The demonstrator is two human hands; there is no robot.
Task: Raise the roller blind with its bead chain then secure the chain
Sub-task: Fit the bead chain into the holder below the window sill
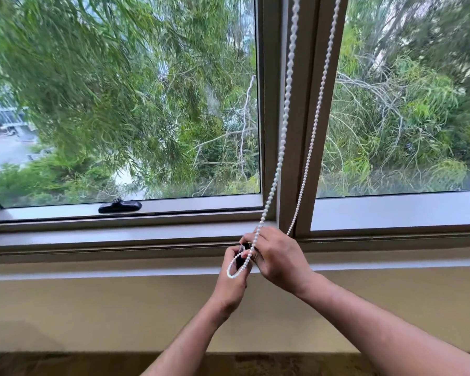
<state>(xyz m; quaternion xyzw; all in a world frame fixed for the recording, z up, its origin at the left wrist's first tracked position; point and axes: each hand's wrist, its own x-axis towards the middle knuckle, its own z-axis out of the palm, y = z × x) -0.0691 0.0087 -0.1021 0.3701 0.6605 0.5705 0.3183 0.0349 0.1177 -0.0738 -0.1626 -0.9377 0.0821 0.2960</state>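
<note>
1. White plastic bead chain [284, 126] hangs in two strands down the grey window mullion [296, 158], its bottom loop at the sill.
2. Right hand [278, 260] pinches the loop; left hand [234, 278] grips a small black clip [243, 256], fingers curled.
3. No blind shows over the glass, so securing seems the step.
4. Keep the loop taut, seat the beads fully.

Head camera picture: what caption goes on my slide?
Both hands loop the white bead chain around a small black clip below the window.
</note>
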